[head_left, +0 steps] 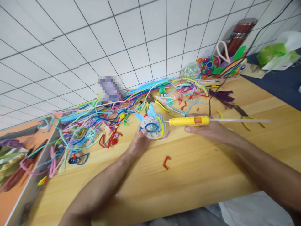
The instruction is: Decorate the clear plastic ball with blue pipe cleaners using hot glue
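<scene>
My left hand (141, 141) is closed around a round speckled grey craft ball (150, 121). Two light-blue pointed pieces stick up from its top, a dark-blue pipe-cleaner loop sits on its front, and yellow, blue and purple strips curve along its right side. In my right hand (202, 129) is a yellow hot glue gun (188, 121), held level. Its metal tip meets or nearly meets the ball's right edge. A long translucent glue stick (240, 120) trails from its back end. Below the hands a bent red pipe-cleaner piece (166, 162) lies on the wooden table (188, 182).
Tangled colourful pipe cleaners (80, 131) spread along the tiled wall. Pliers (157, 103) lie behind the ball. At the back right stand a clear ball (192, 70), a colourful decorated craft (210, 66) and a red-brown thermos (242, 36). A black cable (256, 37) crosses there.
</scene>
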`<state>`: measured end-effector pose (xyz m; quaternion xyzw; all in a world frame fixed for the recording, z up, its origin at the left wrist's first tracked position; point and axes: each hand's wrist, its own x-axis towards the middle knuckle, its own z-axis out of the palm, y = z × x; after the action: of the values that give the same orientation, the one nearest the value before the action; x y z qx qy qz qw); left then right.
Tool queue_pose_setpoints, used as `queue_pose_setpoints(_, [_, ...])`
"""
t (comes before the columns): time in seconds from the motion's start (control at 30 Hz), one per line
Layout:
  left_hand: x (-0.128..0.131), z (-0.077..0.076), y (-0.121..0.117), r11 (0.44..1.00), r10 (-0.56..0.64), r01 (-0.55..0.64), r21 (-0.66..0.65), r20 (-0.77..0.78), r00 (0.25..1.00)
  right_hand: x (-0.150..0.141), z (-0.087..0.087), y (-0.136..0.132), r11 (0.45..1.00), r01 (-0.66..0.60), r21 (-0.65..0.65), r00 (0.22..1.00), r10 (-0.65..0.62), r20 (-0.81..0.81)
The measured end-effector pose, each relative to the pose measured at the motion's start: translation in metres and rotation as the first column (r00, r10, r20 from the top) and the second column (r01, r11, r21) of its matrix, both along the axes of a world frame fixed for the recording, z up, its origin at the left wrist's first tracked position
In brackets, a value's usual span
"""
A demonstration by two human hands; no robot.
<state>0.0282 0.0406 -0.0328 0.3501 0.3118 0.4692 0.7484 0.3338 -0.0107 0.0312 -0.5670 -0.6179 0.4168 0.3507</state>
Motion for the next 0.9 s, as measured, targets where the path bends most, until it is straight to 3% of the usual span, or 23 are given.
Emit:
queue_pose_setpoints(0.1, [-0.0007,0.0010,0.0003,1.000,-0.008,0.008,-0.006,-0.020,1.000,-0.0014,-0.0042,-0.0029,0.998,-0.057,-0.030,0.998,0.056,-0.037])
queue_pose_setpoints(0.33, [-0.0012,0.0033,-0.0019,1.000,-0.017,0.017,-0.019,-0.047,0.999,-0.0042,-0.0082,-0.0043,0.975,-0.129,0.181,0.992,0.125,0.035])
queue_pose_setpoints(0.9, [0.0003,0.0019,-0.0037,1.000,-0.010,0.009,-0.012,-0.116,0.993,-0.0069,-0.0116,-0.0045,0.964,-0.145,0.221,0.987,0.125,0.105])
